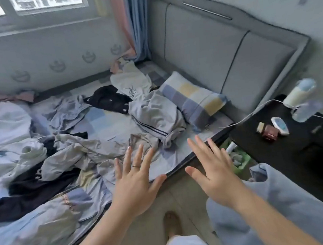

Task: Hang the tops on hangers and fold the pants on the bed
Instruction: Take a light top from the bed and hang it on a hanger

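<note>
Bed [98,119], checked sheet, strewn with crumpled soft clothes [156,115]; padded grey headboard [199,58] behind; your left hand [135,187], right hand [214,174] splayed, empty

Crumpled matt cloth garments [84,150] cover the bed; padded fabric headboard [209,57]; glossy black nightstand [278,142].

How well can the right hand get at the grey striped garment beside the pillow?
Probably yes: the right hand is open over the bed edge, and the grey striped garment lies just ahead of it, on top, with nothing between them. The pillow lies beside it, not on it.
</note>
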Tool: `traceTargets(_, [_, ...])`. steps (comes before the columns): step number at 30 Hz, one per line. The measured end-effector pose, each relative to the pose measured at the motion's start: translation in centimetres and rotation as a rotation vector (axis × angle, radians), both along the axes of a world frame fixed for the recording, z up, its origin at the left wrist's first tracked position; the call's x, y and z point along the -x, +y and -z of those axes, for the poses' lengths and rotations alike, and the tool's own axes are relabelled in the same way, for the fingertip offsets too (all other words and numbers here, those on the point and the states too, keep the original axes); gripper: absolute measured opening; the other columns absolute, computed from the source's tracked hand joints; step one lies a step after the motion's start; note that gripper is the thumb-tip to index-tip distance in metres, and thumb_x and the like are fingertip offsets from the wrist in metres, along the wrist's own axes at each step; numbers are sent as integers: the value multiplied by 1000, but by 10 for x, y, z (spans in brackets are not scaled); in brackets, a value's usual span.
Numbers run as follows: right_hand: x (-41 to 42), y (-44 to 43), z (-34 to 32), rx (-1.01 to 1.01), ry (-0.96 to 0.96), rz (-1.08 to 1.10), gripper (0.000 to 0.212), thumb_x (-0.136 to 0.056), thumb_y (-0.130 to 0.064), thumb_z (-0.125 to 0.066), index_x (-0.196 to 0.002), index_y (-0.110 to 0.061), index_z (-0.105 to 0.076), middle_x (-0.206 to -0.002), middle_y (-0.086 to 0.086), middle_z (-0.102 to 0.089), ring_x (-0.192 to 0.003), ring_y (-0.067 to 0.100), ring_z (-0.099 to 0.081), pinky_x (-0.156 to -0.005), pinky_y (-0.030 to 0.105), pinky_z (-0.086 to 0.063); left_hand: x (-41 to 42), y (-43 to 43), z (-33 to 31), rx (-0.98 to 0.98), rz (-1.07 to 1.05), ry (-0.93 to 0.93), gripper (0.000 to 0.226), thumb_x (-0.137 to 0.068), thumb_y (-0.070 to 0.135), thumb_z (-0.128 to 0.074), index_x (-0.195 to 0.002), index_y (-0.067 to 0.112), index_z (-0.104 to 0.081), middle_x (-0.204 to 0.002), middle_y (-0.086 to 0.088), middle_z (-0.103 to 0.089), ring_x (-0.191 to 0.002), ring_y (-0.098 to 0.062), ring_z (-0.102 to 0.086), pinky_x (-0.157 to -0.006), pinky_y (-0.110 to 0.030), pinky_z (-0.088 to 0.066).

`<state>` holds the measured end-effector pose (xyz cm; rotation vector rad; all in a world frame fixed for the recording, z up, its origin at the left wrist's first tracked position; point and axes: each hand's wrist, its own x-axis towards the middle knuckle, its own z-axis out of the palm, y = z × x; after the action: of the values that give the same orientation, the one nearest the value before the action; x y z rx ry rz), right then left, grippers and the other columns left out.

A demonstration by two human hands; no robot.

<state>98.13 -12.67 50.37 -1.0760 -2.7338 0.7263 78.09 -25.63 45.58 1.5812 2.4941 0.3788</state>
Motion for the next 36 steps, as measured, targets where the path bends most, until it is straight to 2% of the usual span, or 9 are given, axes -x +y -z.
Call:
traceTargets(3, [48,12,24,66,-55,-90,66,-84,-81,-12,-142,-68,17,-154,-40,21,-146,-3,26,-122,43,13,42,-12,21,63,-99,-45,78,-92,78,-18,-157,44,6,-165,14,21,-148,-17,33,-119,-49,22])
traceTargets(5, [79,25,39,98,-98,-150,65,-85,-81,-12,-141,-69,19,-154,-40,23,-143,-6,30,-120,40,14,72,-15,34,105,-152,-71,78,-93,77,-19,-158,42,5,-164,15,22,-149,-17,31,-120,-51,18])
traceTargets(8, [131,51,63,119,-165,-221,63,-92,-76,-18,-141,-68,20,-157,-36,22,-147,-1,26,-120,40,12,118,-11,53,153,-237,-99,78,-94,76,-21,-159,41,3,-165,13,19,-151,-17,26,-122,-51,15])
traceTargets(11, [186,79,81,142,-229,-279,63,-90,-75,-15,-142,-66,18,-152,-38,25,-149,3,22,-121,42,8,160,-1,71,198,-333,-165,76,-95,74,-25,-159,41,0,-167,12,12,-152,-17,21,-120,-50,14])
traceTargets(15, [255,111,108,187,-321,-384,65,-100,-65,-28,-149,-59,14,-163,-27,14,-152,7,17,-122,45,6,210,8,95,288,-421,-231,75,-96,73,-27,-159,40,-5,-169,9,4,-154,-20,13,-121,-52,6])
traceTargets(22, [352,143,168,260,-465,-460,67,-101,-63,-30,-157,-47,4,-167,-18,6,-154,13,7,-122,45,-1,276,15,152,394,-575,-399,72,-97,68,-34,-159,36,-16,-168,8,-9,-155,-21,1,-122,-52,-8])
traceTargets(31, [424,133,314,384,-724,-410,68,-103,-56,-36,-159,-40,-2,-168,-12,-4,-155,17,-3,-120,47,-12,339,10,292,545,-628,-605,71,-97,63,-43,-157,29,-26,-164,2,-24,-153,-25,-12,-119,-45,-20])
traceTargets(36, [484,129,408,406,-736,-373,71,-102,-54,-42,-160,-37,-5,-167,-11,-12,-153,17,-12,-120,49,-21,396,8,390,564,-557,-605,71,-97,60,-46,-157,29,-24,-166,0,-20,-152,-26,-14,-120,-46,-21])
